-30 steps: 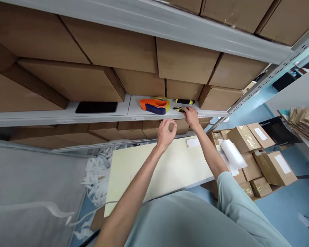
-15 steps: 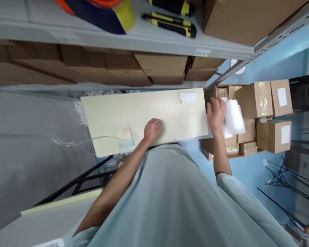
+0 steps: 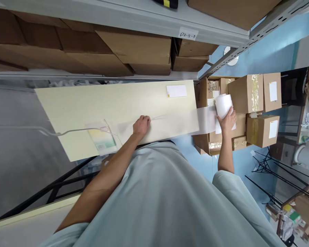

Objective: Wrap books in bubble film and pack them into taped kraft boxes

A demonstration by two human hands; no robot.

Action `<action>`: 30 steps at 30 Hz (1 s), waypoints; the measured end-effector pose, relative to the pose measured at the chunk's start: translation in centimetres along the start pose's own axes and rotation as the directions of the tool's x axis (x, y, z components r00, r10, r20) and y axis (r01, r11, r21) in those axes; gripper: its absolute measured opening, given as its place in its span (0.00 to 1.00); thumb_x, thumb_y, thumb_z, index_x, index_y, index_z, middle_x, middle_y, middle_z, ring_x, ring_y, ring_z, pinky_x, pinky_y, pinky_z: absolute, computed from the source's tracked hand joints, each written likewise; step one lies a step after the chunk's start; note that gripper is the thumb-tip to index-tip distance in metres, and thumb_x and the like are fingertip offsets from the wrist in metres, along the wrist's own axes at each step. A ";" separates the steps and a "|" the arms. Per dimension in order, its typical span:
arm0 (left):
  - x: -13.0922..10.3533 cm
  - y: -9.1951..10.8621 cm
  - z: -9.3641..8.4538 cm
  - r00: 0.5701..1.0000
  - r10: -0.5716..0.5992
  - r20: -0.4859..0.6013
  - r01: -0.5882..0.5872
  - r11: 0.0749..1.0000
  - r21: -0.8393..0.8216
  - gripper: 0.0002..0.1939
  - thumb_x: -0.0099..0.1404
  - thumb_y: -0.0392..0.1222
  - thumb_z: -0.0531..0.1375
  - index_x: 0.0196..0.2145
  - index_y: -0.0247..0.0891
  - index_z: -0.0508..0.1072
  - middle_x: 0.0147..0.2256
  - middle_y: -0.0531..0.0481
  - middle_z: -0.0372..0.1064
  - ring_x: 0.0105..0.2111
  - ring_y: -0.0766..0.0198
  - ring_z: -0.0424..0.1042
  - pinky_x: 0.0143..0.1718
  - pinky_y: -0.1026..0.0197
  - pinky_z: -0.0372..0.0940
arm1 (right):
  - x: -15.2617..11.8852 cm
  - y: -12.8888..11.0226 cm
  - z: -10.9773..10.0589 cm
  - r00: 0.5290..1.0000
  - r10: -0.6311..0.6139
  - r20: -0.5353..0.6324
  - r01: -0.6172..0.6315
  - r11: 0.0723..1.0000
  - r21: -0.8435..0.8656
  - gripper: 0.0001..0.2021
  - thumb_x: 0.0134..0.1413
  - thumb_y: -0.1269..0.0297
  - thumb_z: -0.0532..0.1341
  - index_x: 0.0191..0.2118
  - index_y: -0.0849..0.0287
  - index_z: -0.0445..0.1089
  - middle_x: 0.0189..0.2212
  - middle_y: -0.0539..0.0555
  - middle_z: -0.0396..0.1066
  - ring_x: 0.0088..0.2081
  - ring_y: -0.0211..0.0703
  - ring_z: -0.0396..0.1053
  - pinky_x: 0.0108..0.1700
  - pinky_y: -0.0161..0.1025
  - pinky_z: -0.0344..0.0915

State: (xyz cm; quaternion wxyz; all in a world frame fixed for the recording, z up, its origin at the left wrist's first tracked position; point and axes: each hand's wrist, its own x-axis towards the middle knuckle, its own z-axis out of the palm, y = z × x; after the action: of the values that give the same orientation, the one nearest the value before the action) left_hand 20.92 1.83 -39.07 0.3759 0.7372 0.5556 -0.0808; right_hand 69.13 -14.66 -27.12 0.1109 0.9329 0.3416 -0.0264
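My left hand (image 3: 141, 125) is closed over the cream tabletop (image 3: 98, 103), pinching the free end of a translucent white strip of packing film (image 3: 206, 120). The strip runs right, past the table's end, to a white roll of packing film (image 3: 223, 104). My right hand (image 3: 227, 120) grips the near side of that roll, thumb and fingers around it. Creases fan out from my left fingers along the film. A flat packet with a coloured print (image 3: 101, 139) lies on the tabletop, left of my left hand, and a white label (image 3: 176, 91) is near the back edge.
Taped cardboard boxes (image 3: 247, 92) are stacked beyond the table's right end, behind the roll. A grey metal shelf (image 3: 134, 24) with brown cartons (image 3: 141, 48) crosses above the back edge. A pale cable (image 3: 67, 132) hangs across the left side. Black rods (image 3: 267, 168) lie at right.
My right hand has closed on the roll, where before it hovered open beside it. A strip of film now stretches from the roll to my left hand. The view has shifted.
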 end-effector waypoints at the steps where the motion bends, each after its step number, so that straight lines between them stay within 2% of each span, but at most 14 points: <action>1: 0.3 0.1 -0.2 1.000 0.003 -0.016 -0.003 1.000 -0.004 0.08 0.78 0.41 0.55 0.47 0.44 0.75 0.52 0.41 0.72 0.48 0.48 0.73 0.46 0.52 0.68 | 0.2 0.1 0.1 1.000 0.008 -0.014 -0.008 1.000 -0.002 0.56 0.61 0.54 0.71 0.82 0.67 0.39 0.69 0.80 0.59 0.68 0.73 0.62 0.69 0.65 0.61; 5: 2.1 0.6 -1.7 0.993 -0.003 -0.119 0.002 1.000 -0.003 0.07 0.78 0.40 0.56 0.47 0.43 0.74 0.51 0.40 0.71 0.48 0.48 0.73 0.47 0.51 0.68 | 1.6 0.5 -0.2 0.995 0.009 -0.098 -0.008 1.000 0.015 0.51 0.61 0.54 0.67 0.81 0.70 0.44 0.61 0.76 0.66 0.60 0.71 0.66 0.66 0.66 0.63; 10: 6.3 0.9 -4.7 0.973 -0.062 -0.221 0.032 0.990 -0.140 0.08 0.79 0.44 0.58 0.52 0.41 0.72 0.43 0.44 0.70 0.46 0.51 0.72 0.48 0.52 0.68 | 4.3 0.2 -1.8 0.982 0.030 -0.189 -0.023 0.999 0.042 0.50 0.57 0.55 0.67 0.80 0.67 0.48 0.64 0.76 0.63 0.62 0.73 0.63 0.65 0.67 0.63; 13: 8.4 1.3 -5.8 0.972 -0.069 -0.224 0.034 0.987 -0.157 0.11 0.78 0.46 0.58 0.52 0.40 0.72 0.42 0.44 0.70 0.44 0.50 0.72 0.48 0.50 0.69 | 5.6 -1.0 -2.2 0.985 0.038 -0.166 -0.029 0.998 0.058 0.50 0.57 0.57 0.68 0.79 0.66 0.49 0.64 0.76 0.62 0.63 0.73 0.62 0.66 0.67 0.62; 16: 9.0 1.8 -5.9 0.974 -0.071 -0.213 0.048 0.992 -0.113 0.12 0.75 0.45 0.59 0.52 0.39 0.72 0.45 0.41 0.72 0.45 0.47 0.74 0.49 0.47 0.71 | 6.0 -2.3 -2.2 0.993 0.070 -0.091 -0.066 0.997 0.048 0.49 0.57 0.60 0.69 0.80 0.68 0.49 0.64 0.77 0.64 0.63 0.71 0.63 0.67 0.65 0.62; 20: 7.1 1.7 -5.3 0.975 -0.061 -0.214 0.047 0.996 -0.070 0.18 0.72 0.40 0.60 0.58 0.39 0.70 0.52 0.36 0.74 0.50 0.41 0.76 0.50 0.44 0.72 | 5.4 -3.0 -2.7 0.993 0.102 -0.052 -0.099 0.993 0.068 0.50 0.60 0.62 0.70 0.80 0.70 0.47 0.66 0.79 0.63 0.66 0.70 0.64 0.69 0.62 0.61; 24: 2.8 0.1 -5.2 0.960 -0.057 -0.274 0.023 0.992 -0.127 0.18 0.75 0.41 0.57 0.60 0.40 0.71 0.54 0.38 0.75 0.49 0.44 0.78 0.53 0.45 0.72 | 2.9 -4.6 -3.5 0.980 0.013 -0.197 0.011 0.993 0.119 0.46 0.65 0.57 0.68 0.80 0.69 0.48 0.75 0.82 0.52 0.76 0.72 0.53 0.74 0.66 0.56; 27: -1.1 -2.4 -5.1 0.934 -0.124 -0.334 0.053 0.976 -0.213 0.17 0.76 0.40 0.55 0.59 0.39 0.72 0.54 0.38 0.75 0.45 0.49 0.78 0.55 0.47 0.71 | -1.0 -9.1 -3.1 0.957 -0.145 -0.250 0.201 0.956 0.213 0.38 0.72 0.55 0.62 0.78 0.66 0.54 0.75 0.78 0.54 0.76 0.70 0.54 0.74 0.68 0.57; 30: -4.8 -5.7 -4.8 0.895 -0.243 -0.374 0.143 0.950 -0.276 0.16 0.74 0.40 0.56 0.58 0.39 0.72 0.54 0.38 0.73 0.46 0.50 0.77 0.57 0.48 0.70 | -7.0 -17.0 -2.2 0.913 -0.379 -0.148 0.407 0.832 0.379 0.30 0.73 0.57 0.59 0.74 0.65 0.63 0.71 0.75 0.65 0.73 0.64 0.63 0.73 0.64 0.62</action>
State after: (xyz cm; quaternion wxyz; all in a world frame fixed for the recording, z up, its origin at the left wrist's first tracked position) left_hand 12.70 1.85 -35.76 0.3300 0.6274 0.6976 0.1040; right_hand 52.76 -6.02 -27.26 -0.1021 0.8457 0.5166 -0.0868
